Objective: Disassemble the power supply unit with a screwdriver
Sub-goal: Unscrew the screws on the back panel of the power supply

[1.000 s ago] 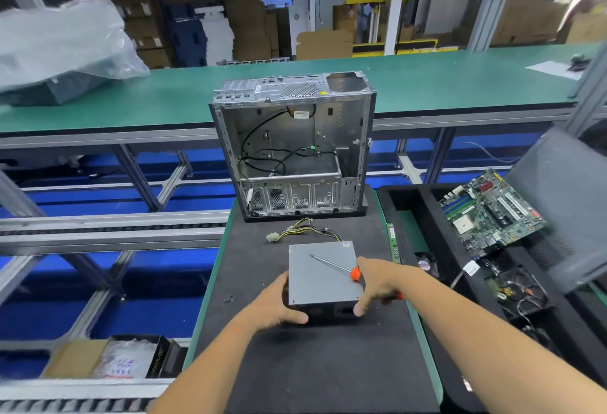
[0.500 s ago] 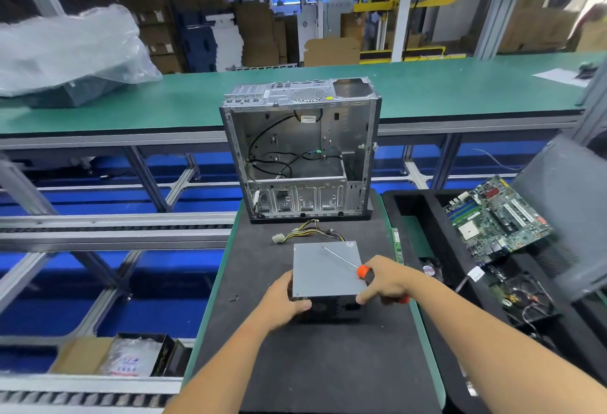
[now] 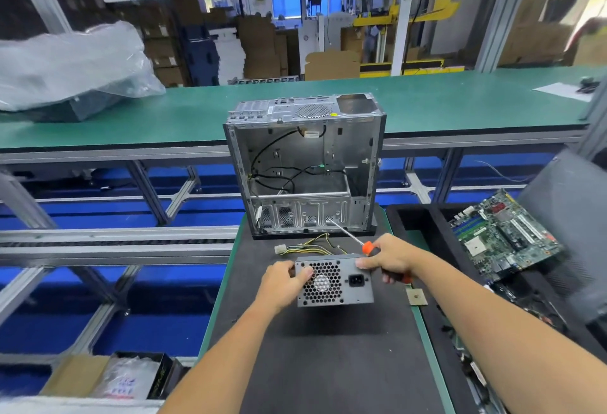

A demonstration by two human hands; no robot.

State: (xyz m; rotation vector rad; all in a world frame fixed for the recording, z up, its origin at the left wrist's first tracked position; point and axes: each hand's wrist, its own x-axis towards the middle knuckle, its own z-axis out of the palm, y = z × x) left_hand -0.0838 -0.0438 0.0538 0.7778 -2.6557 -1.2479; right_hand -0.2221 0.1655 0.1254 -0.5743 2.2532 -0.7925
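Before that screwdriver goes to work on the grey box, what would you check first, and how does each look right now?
1. Power supply unit held steady: ok, left hand grips its side.
2. Screwdriver in hand: ok, right hand holds it.
3. Tip on a screw: not ok, the shaft points away toward the computer case.
4. Screws in sight: cannot tell.
5. Wire bundle free of the hands: ok.

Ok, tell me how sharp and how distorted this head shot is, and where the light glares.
Head view: power supply unit, left hand and right hand read sharp; motherboard and frame edges smear with blur; wide-angle lens bows the green bench; bright window light washes out the plastic bag.
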